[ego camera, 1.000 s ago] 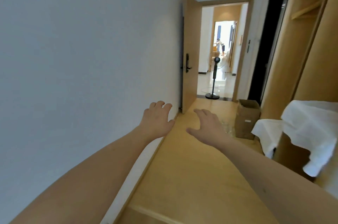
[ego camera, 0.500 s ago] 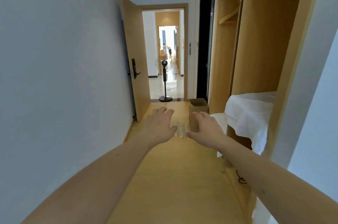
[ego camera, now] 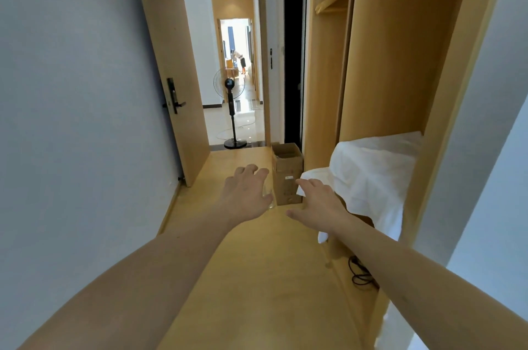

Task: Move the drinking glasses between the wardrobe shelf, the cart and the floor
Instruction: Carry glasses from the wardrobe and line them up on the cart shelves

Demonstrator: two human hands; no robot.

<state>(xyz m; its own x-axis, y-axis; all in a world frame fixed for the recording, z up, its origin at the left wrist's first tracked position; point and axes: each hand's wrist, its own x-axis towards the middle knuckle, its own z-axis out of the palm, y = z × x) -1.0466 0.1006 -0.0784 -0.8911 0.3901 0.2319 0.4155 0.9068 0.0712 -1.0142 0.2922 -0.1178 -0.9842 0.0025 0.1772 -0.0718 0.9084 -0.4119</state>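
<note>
- Two hands out over the wooden floor point(ego camera: 257, 278), palms down, holding nothing.
- Left hand point(ego camera: 247, 195): fingers spread, slightly bent.
- Right hand point(ego camera: 321, 204): fingers apart, relaxed.
- Drinking glass point(ego camera: 268, 198) on the floor, mostly hidden behind the left hand's fingers, just beside the cardboard box point(ego camera: 287, 175).
- Contact with the glass: cannot tell.

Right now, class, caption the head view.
Two open hands, left and right, reach toward clear drinking glasses on the floor.
</note>
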